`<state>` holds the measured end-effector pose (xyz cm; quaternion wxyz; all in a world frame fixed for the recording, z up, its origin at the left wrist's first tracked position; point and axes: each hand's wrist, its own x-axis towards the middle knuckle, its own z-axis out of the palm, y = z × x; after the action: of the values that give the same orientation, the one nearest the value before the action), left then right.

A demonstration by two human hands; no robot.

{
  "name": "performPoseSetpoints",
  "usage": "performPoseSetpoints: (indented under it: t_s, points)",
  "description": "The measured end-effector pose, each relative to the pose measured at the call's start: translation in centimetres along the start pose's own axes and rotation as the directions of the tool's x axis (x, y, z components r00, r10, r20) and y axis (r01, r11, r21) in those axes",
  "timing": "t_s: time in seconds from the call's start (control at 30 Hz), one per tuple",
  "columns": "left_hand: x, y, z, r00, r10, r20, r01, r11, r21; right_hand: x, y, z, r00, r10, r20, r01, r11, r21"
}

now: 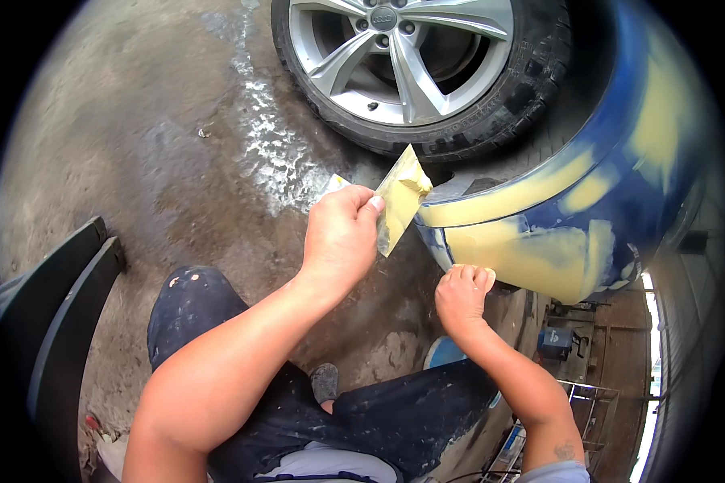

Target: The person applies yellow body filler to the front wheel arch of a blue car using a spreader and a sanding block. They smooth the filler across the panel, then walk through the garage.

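Note:
My left hand (338, 237) grips a flat putty spreader (396, 211). Its blade is smeared with pale yellow filler, and a thicker lump of filler (415, 182) clings near the edge. A whitish piece pokes out behind the fist. To the right is a blue car bumper (604, 173) with broad patches of yellow filler (515, 256) along its corner and wheel-arch edge. My right hand (464, 299) is closed at the bumper's lower edge, fingers curled. Something small and pale shows by its fingertips, too little to name.
A car wheel (411, 72) with silver spokes stands just beyond my left hand. Black curved panels (64, 314) rise at the left. Under my right forearm are a blue round container (443, 352) and my bent legs. Shelving and a metal frame (592, 402) stand at the right.

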<state>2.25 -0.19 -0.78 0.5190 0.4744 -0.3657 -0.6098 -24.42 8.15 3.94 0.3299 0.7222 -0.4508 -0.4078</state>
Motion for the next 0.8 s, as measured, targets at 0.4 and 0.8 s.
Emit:
performPoseSetpoints:
  t_s: [0.4,0.8]
  points:
    - [-0.3,0.6,-0.3,1.0,0.025,0.008,-0.025,0.999,0.032,5.5,1.9,-5.2,0.998,0.069,-0.001,-0.069,0.997,0.038]
    - [-0.6,0.6,-1.7,1.0,-0.004,-0.005,0.005,0.999,0.049,1.6,0.9,-1.9,0.995,0.015,0.101,-0.019,0.999,0.036]
